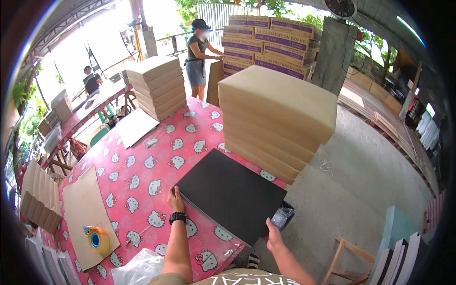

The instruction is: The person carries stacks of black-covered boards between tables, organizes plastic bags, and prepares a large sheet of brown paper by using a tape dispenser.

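Note:
A stack of black boards [232, 192] lies at the near right edge of the pink table, its right corner jutting past that edge. My left hand [175, 199] grips its left side, thumb on top and fingers mostly hidden beneath. At the near right corner my right hand [273, 236] holds the same boards, its thumb raised along the edge. A dark container with clear plastic [283, 216] in it shows just beyond the right hand. Left of my left forearm, a yellow tape roll [98, 241] rests on a sheet of brown paper [85, 199].
A tall pile of brown-wrapped packs [278, 118] stands beyond the boards; another wrapped pile [156, 88] and a pale board [137, 126] sit farther left. Clear plastic bags [137, 268] lie nearby. A co-worker [197, 59] stands by stacked cartons [270, 45]. A wooden frame [349, 261] is at right.

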### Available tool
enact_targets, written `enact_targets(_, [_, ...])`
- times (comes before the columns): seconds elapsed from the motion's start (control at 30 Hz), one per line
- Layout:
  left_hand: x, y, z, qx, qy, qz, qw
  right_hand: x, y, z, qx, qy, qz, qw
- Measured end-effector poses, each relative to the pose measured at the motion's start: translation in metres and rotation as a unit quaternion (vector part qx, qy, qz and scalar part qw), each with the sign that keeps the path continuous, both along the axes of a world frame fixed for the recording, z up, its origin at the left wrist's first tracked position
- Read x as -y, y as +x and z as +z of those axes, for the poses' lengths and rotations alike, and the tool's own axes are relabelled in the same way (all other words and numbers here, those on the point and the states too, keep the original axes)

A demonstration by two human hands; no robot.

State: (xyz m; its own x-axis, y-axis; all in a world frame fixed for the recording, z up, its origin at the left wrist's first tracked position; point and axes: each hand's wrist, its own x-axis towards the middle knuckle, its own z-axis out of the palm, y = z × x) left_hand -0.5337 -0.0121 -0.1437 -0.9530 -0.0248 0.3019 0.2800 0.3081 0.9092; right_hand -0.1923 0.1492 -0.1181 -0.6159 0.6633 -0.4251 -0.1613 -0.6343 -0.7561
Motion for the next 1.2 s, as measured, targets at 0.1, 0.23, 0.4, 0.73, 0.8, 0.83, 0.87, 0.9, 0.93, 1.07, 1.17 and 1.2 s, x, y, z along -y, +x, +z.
enact_targets(0.1, [0.008, -0.004, -0.006, 0.006, 0.046, -0.049, 0.998, 0.011, -0.005, -0.011, -0.015, -0.004, -0.016, 1.0])
enact_targets(0.23, [0.031, -0.028, -0.021, 0.127, 0.085, -0.122, 0.981, 0.036, -0.022, 0.018, 0.068, 0.092, -0.038, 0.993])
enact_targets(0.4, [0.023, -0.026, -0.018, 0.084, 0.078, -0.055, 0.992, 0.039, -0.023, 0.006, 0.08, 0.089, -0.038, 0.992])
enact_targets(0.73, [0.028, -0.008, 0.006, 0.05, 0.054, 0.016, 0.997, 0.056, -0.034, -0.004, 0.109, 0.16, 0.014, 0.981])
enact_targets(0.8, [0.026, -0.013, -0.001, 0.008, 0.109, 0.014, 0.994, 0.056, -0.033, 0.011, 0.078, 0.146, 0.029, 0.986])
enact_targets(0.83, [0.027, -0.016, -0.004, -0.015, 0.136, 0.012, 0.991, 0.057, -0.03, 0.013, 0.07, 0.144, 0.03, 0.987])
enact_targets(0.87, [0.029, -0.019, -0.004, -0.03, 0.097, -0.007, 0.995, 0.056, -0.027, 0.016, 0.062, 0.145, 0.027, 0.987])
enact_targets(0.9, [0.032, -0.021, -0.005, 0.004, 0.129, -0.021, 0.991, 0.056, -0.023, 0.017, 0.053, 0.145, 0.025, 0.988])
enact_targets(0.93, [0.036, -0.024, -0.005, 0.037, 0.16, -0.035, 0.986, 0.055, -0.02, 0.008, 0.054, 0.156, 0.029, 0.986])
enact_targets(1.07, [0.028, -0.024, -0.006, 0.072, 0.151, -0.02, 0.986, 0.05, -0.018, -0.025, 0.074, 0.132, 0.016, 0.988])
enact_targets(1.17, [0.029, -0.024, -0.006, 0.058, 0.176, -0.022, 0.982, 0.059, -0.021, -0.003, 0.066, 0.106, 0.011, 0.992])
enact_targets(1.2, [0.026, -0.026, -0.008, 0.032, 0.158, -0.009, 0.987, 0.059, -0.018, -0.01, 0.058, 0.088, 0.016, 0.994])
